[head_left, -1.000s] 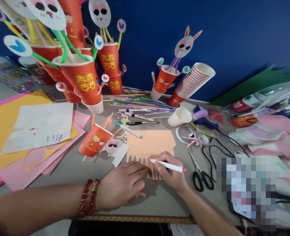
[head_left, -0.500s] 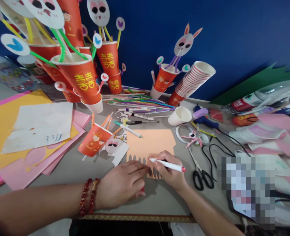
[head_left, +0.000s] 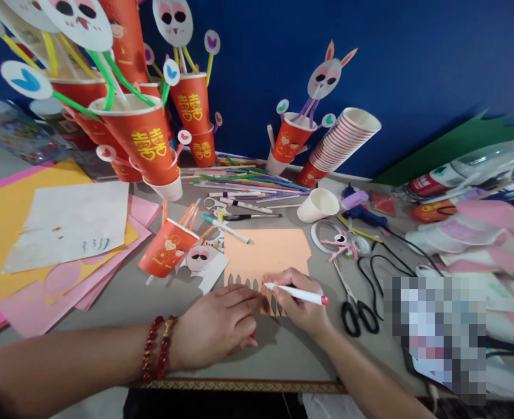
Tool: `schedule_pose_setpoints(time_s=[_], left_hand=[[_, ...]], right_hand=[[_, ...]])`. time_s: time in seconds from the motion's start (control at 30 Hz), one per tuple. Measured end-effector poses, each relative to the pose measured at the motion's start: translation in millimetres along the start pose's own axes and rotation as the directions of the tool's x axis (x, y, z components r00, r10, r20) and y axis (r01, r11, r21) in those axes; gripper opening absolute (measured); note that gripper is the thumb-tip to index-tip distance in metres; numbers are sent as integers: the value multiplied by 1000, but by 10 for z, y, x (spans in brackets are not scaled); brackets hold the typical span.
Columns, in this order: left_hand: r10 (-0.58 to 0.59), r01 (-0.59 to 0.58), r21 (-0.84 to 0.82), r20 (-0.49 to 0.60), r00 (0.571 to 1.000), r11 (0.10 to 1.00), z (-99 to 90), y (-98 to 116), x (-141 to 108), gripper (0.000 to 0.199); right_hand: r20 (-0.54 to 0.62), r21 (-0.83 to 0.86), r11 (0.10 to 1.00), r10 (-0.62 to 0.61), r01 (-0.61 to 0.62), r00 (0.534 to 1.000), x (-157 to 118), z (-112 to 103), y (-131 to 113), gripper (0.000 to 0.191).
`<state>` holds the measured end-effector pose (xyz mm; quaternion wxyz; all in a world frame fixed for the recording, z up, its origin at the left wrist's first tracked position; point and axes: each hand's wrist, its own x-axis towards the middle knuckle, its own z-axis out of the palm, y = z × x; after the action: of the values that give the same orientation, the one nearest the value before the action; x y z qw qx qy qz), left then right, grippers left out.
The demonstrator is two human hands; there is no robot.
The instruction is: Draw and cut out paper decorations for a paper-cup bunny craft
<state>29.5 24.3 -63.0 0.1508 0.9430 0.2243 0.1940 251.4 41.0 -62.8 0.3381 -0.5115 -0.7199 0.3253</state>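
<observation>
A peach paper sheet (head_left: pixel 266 253) lies on the grey table, its near edge cut into a row of leaf-shaped notches. My right hand (head_left: pixel 298 302) grips a white pen with a red end (head_left: pixel 298 294), its tip on the paper's near edge. My left hand (head_left: pixel 220 329), with a red bead bracelet on the wrist, lies flat beside it, fingertips pressing the paper close to the pen tip. Something small and red shows under the left fingers; I cannot tell what it is.
Black-handled scissors (head_left: pixel 355 314) lie right of my right hand. A tipped red cup (head_left: pixel 165 250) and a bunny face cutout (head_left: pixel 200 259) lie to the left. Decorated red cups (head_left: pixel 147 139), a cup stack (head_left: pixel 339 145), a white cup (head_left: pixel 318 206), markers, straws, a glue gun (head_left: pixel 361 212) and coloured paper (head_left: pixel 30 233) surround them.
Hardly any: both hands stay on the paper's near edge, and the view has shifted slightly.
</observation>
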Motion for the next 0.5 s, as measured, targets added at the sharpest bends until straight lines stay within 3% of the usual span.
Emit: schedule_pose_setpoints(time_s=[0.5], left_hand=[[-3,3,-4,-13,1000,1000,11,-4,0,24]], right_hand=[[11,6,1000,-20,20,1000,2,-13,-33,20]])
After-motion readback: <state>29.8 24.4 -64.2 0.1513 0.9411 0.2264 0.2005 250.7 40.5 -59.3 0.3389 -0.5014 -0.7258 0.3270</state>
